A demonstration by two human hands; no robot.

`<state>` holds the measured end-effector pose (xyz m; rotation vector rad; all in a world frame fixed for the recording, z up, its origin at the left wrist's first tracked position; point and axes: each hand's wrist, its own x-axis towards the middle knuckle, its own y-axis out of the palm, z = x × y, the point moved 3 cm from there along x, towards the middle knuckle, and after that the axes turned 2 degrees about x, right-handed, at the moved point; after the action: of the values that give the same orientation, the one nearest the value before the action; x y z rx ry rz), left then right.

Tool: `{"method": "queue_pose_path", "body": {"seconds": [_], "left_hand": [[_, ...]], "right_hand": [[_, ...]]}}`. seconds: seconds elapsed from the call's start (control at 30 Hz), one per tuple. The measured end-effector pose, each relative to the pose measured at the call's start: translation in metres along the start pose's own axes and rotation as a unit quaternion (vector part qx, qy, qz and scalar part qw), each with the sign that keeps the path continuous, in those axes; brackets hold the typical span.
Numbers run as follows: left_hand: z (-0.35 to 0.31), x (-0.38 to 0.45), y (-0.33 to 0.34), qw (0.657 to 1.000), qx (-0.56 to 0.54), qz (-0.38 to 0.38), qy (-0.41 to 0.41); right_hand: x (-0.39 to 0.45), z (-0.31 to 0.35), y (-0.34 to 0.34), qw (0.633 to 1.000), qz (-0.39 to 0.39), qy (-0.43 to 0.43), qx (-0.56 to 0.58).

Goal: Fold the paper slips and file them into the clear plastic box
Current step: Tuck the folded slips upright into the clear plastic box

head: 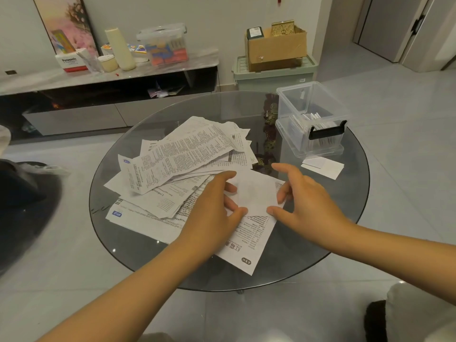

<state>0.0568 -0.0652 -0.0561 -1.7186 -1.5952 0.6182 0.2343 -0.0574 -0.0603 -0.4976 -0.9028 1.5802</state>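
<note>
A messy pile of paper slips (177, 166) is sitting on the left of the glass table (308, 257). The left hand (212, 208) is pressing one sheet (254, 218) down with its thumb and curled fingertips, the right hand (303, 196) is doing the same, fingers spread. Thin paper, probably floppy and tear-prone (grabbing near the corners seems safest). The clear plastic box (311, 119) is waiting far right, lidless.

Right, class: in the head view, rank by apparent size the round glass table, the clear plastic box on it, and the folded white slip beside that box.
1. Round glass table
2. Clear plastic box
3. Folded white slip

The gaps are plain, so nearness to the camera does not change the ranking.
</note>
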Motion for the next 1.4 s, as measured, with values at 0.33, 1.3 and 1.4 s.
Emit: {"method": "queue_pose_path", "body": {"seconds": [0.33, 1.3, 1.4], "left_hand": [[0.005, 0.002, 0.004, 0.980, 0.128, 0.046, 0.146], [-0.006, 0.013, 0.007, 0.995, 0.075, 0.051, 0.038], [-0.006, 0.015, 0.006, 0.995, 0.070, 0.061, 0.030]], "right_hand": [[-0.001, 0.007, -0.004, 0.967, 0.072, -0.192, -0.152], [0.011, 0.003, -0.001, 0.989, 0.062, -0.058, -0.119], [0.011, 0.003, 0.000, 0.989, 0.076, -0.059, -0.109]]}}
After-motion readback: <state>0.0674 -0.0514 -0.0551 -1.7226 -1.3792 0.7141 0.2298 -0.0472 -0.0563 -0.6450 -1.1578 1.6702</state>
